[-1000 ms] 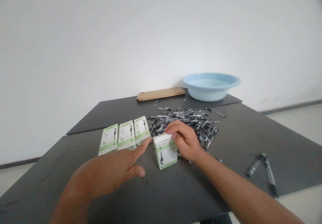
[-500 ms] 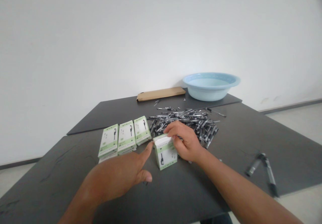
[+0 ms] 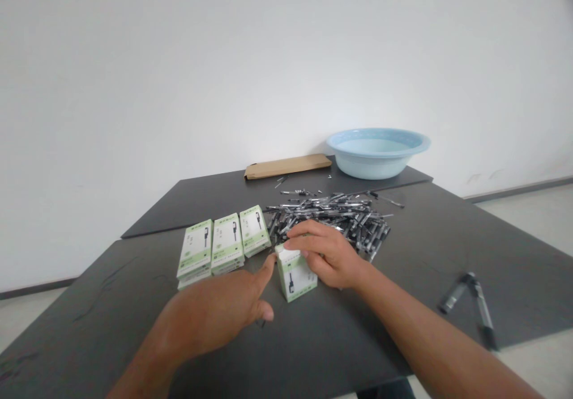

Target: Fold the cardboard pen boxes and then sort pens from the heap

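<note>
A small green-and-white pen box stands upright on the dark table, slightly turned. My right hand is closed around its top and right side, fingers across the top flap. The flap is mostly hidden beneath those fingers. My left hand is open, its index fingertip at the box's upper left corner and its thumb held apart below; its other fingers are hidden. Behind the right hand spreads a heap of black and clear pens. Three short stacks of similar boxes lie left of the heap.
Against the wall at the back are a light blue basin and a flat brown cardboard piece. A few pens lie at the table's right front edge. Loose small parts are scattered behind the heap.
My right fingers have moved left and forward over the box top, and the raised white flap is now pressed lower. My left hand has stayed nearly in place.
</note>
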A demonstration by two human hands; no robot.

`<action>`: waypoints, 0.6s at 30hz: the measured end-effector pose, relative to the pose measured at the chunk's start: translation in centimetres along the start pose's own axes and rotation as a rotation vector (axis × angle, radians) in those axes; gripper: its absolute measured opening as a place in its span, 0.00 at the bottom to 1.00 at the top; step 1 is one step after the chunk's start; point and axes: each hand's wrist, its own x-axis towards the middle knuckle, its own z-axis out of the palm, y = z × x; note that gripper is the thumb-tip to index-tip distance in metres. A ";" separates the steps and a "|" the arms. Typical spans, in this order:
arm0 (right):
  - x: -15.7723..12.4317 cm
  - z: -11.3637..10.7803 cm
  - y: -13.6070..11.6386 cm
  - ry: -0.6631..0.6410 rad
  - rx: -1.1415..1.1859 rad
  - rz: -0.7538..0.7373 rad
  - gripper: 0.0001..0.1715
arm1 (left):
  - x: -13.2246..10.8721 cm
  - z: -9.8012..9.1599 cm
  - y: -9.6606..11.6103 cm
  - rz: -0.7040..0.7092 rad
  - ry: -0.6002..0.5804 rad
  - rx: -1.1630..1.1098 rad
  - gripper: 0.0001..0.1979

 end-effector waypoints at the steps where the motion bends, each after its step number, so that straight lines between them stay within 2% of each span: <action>1: 0.0 0.0 0.0 0.000 -0.006 0.000 0.24 | 0.0 0.0 0.0 0.002 0.005 -0.001 0.34; 5: 0.0 0.1 -0.2 -0.003 -0.028 0.000 0.19 | 0.0 0.0 0.1 -0.003 0.015 0.016 0.34; 10: 0.4 0.3 -0.5 0.064 0.028 0.050 0.11 | 0.2 -0.1 0.4 0.003 -0.007 0.032 0.34; 14: 0.7 0.6 -0.9 0.108 0.135 0.144 0.09 | 0.4 -0.3 0.8 -0.011 -0.012 0.050 0.35; 18: 0.8 0.7 -1.0 0.155 0.224 0.208 0.10 | 0.5 -0.5 1.2 -0.053 -0.067 0.086 0.35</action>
